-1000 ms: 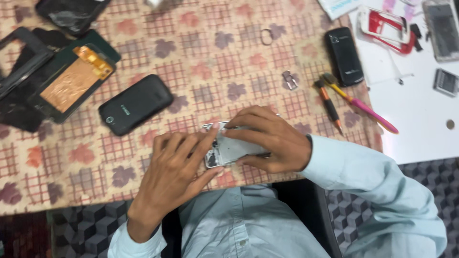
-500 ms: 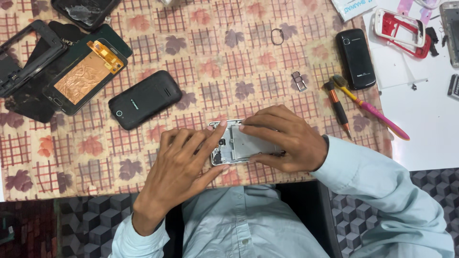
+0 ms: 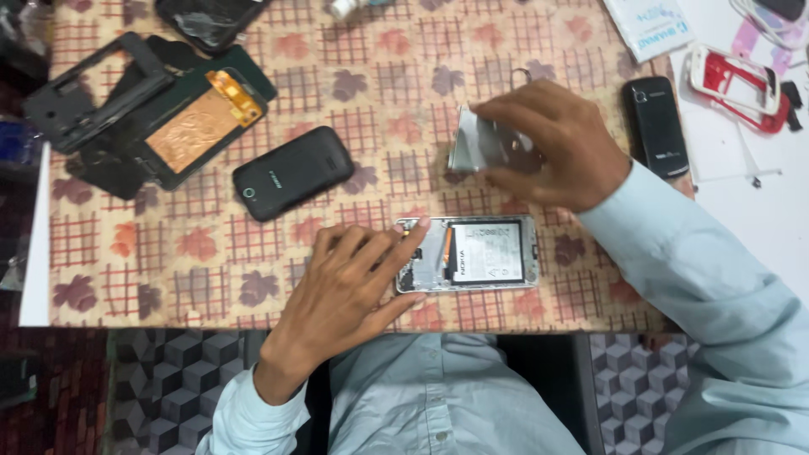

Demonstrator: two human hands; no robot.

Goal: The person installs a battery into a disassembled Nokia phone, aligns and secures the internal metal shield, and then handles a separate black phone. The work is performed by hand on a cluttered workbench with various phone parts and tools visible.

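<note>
We press our left hand [image 3: 350, 282], fingers spread, on the end of the opened phone [image 3: 468, 254] lying flat near the table edge [image 3: 211, 313], while our right hand [image 3: 548, 143] grips the silver back cover [image 3: 474, 141] just above it

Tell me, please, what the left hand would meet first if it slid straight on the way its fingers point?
The left hand points right and slightly up the table, fingertips already on the end of the opened silver phone. Going on, it would probably run along the phone onto its exposed battery.
</note>
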